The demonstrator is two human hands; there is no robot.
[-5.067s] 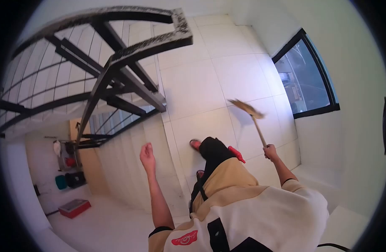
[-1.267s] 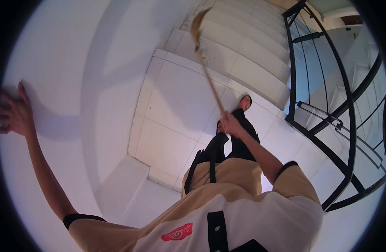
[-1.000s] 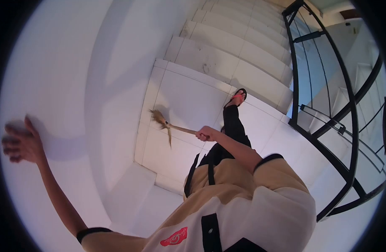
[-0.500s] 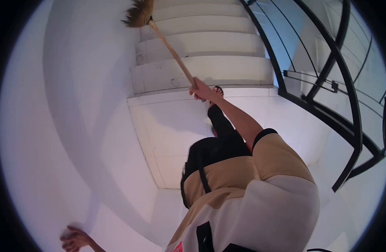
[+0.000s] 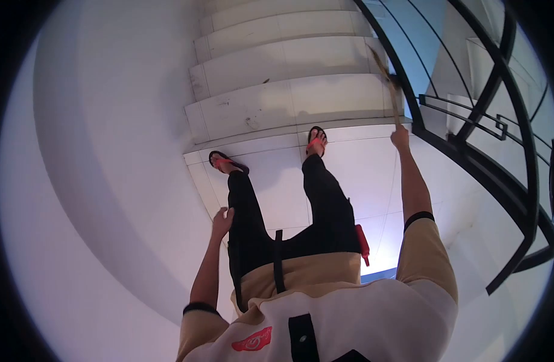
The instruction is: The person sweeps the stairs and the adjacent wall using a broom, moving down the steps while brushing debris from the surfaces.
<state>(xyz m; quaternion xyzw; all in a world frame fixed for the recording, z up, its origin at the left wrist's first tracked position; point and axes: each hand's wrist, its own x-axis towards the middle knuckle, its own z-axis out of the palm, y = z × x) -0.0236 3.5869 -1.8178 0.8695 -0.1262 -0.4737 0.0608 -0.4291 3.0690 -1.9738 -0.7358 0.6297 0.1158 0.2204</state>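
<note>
My right hand (image 5: 400,137) is closed around the wooden handle of a broom (image 5: 393,99), at the right end of the landing's edge. The broom points up the stairs beside the railing, and its thin-looking bristle end rests over the right side of the lower steps. My left hand (image 5: 222,221) hangs beside my left thigh, holding nothing, with the thumb apart from the fingers. Both feet, in red-strapped flip-flops, stand on the landing (image 5: 277,172) below the first step (image 5: 289,99).
White tiled stairs (image 5: 289,57) rise ahead, with dark specks and smudges on the lower steps. A black metal railing (image 5: 470,160) curves along the right. On the left stands a smooth white curved wall (image 5: 108,151). A red object (image 5: 362,244) hangs at my right hip.
The broom has swung from the upper left of the stairs to the right side by the railing, with my right hand. My left hand has come in from the wall to my thigh.
</note>
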